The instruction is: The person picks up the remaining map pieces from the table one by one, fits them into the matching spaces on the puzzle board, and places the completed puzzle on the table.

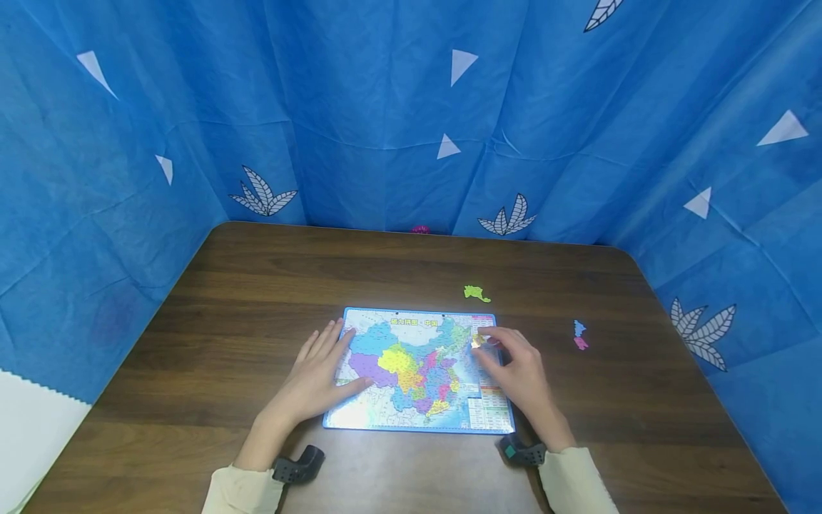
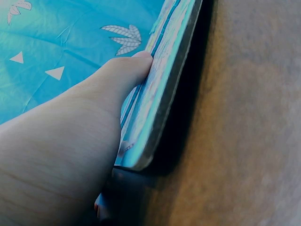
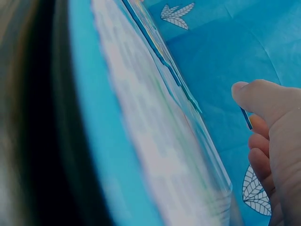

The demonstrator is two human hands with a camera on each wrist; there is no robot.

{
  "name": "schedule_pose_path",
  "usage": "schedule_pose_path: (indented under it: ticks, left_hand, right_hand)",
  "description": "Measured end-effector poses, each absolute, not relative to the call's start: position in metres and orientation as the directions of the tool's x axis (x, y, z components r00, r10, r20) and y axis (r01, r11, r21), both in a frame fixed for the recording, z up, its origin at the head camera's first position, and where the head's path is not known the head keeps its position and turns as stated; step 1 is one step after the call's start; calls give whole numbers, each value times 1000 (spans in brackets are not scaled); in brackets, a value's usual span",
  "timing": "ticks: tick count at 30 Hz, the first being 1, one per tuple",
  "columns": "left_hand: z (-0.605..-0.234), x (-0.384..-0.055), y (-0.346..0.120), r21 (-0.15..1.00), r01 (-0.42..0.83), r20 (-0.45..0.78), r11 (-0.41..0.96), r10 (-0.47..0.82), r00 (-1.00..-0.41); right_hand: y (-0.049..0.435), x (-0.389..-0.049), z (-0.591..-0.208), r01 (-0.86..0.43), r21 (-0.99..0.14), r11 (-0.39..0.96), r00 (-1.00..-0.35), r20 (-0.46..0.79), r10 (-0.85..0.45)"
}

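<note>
A map puzzle board (image 1: 401, 422) with a blue border and many coloured regions lies on the table in the head view. My left hand (image 1: 317, 382) rests on its left side, fingers spread and fairly straight, the thumb (image 2: 134, 68) lying over the near part of the board. Above the board's upper right part, my right hand (image 1: 521, 368) pinches a small yellowish puzzle piece (image 1: 477, 341) between thumb and fingers. The right wrist view shows that piece only as a thin dark edge (image 3: 246, 118), raised off the board.
A yellow-green puzzle piece (image 1: 476, 293) lies beyond the board's top right corner. Farther right, a blue piece (image 1: 579, 328) and a pink piece (image 1: 581, 343) sit close together on the brown wooden table (image 1: 257, 271). Blue patterned cloth (image 1: 385, 107) hangs behind and at both sides.
</note>
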State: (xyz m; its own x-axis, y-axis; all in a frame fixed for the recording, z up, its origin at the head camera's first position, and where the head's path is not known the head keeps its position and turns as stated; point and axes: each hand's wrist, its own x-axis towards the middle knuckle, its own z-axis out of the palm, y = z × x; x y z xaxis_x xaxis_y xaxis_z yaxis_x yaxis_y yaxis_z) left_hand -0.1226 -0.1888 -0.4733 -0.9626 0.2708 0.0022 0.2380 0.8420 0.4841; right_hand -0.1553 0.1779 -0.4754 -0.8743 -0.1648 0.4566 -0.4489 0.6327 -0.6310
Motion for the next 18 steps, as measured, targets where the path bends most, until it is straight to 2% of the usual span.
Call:
schedule_pose_path:
  ticks: [10,18]
  left_hand:
    - [-474,-123,-189,489,229,-10,842,268,-963]
    - [-475,-123,-189,489,227,-7,842,264,-965]
  right_hand:
    - [170,-156,-477,-448,-635,629,-880,436,-187]
    - [165,-158,-478,-493,-632,597,-860,457,-227]
